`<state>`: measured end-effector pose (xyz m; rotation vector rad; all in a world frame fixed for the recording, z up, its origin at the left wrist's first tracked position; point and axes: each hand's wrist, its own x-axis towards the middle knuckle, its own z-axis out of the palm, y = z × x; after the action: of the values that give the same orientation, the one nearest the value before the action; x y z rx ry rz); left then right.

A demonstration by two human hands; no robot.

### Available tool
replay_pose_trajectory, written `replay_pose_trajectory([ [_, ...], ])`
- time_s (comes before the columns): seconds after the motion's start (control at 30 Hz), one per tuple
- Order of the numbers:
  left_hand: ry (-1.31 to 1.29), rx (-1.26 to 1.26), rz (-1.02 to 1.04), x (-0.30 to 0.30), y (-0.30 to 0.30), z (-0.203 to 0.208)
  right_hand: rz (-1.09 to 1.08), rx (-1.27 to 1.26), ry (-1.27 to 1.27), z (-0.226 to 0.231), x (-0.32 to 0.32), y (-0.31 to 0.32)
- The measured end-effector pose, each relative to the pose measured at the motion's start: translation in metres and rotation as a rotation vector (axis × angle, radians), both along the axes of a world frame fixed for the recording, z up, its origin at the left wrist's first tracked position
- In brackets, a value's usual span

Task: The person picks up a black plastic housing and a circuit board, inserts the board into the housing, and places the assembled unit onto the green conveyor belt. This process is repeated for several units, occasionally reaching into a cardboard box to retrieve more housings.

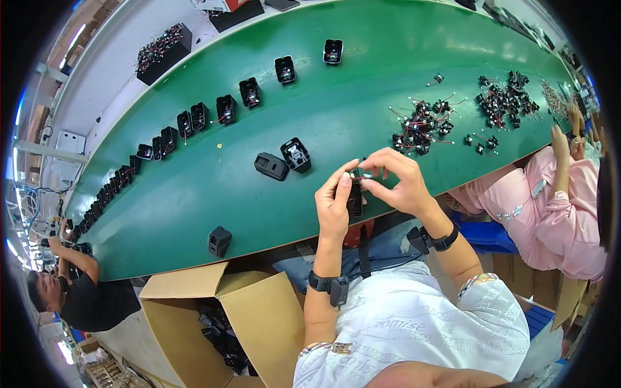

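Seen from above, both of our bare forearms reach up from the lower edge, elbows bent, meeting in front of a white shirt (420,323) at the near edge of a long green counter (200,187). A black strapped device circles each wrist. Our left hand (333,200) points up and slightly right, thumb and index finger pinched together on a small wired part (358,174) with a little red showing. Our right hand (402,181) arches in from the right, palm turned inward, its thumb and index finger curved into a loop around a gap, tips close to that same part; it is so small here that we cannot tell whether these fingers are clamped on it or just beside it. The part sits between our two hands, above a black housing (355,202) that is partly hidden by them.

Beyond our left hand, an open black housing (295,155) and a black shell (270,166) lie side by side, and a single black casing (220,241) is near the counter's front edge. Farther off, a curved row of housings (250,92) runs across the counter. To our right lies a loose pile of wired parts (424,126), with a second pile (504,102) beyond.
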<state>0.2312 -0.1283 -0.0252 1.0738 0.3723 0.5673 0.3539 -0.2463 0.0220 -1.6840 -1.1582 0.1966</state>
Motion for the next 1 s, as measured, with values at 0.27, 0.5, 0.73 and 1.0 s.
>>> replay_pose_trajectory([
  [0.27, -0.005, 0.319, 0.265, 0.008, -0.017, -0.004, -0.225, 0.119, 0.009, 0.004, -0.019, 0.003],
  [0.5, 0.051, 0.519, 0.356, 0.001, -0.023, 0.001, -0.109, 0.119, 0.028, -0.001, -0.022, 0.004],
  [0.73, 0.053, 0.693, 0.368, 0.001, -0.037, 0.014, -0.140, 0.064, -0.065, 0.004, -0.015, -0.015],
  [1.0, -0.059, -0.137, 0.086, -0.019, -0.024, -0.001, -0.003, 0.168, 0.169, 0.000, -0.013, -0.013],
])
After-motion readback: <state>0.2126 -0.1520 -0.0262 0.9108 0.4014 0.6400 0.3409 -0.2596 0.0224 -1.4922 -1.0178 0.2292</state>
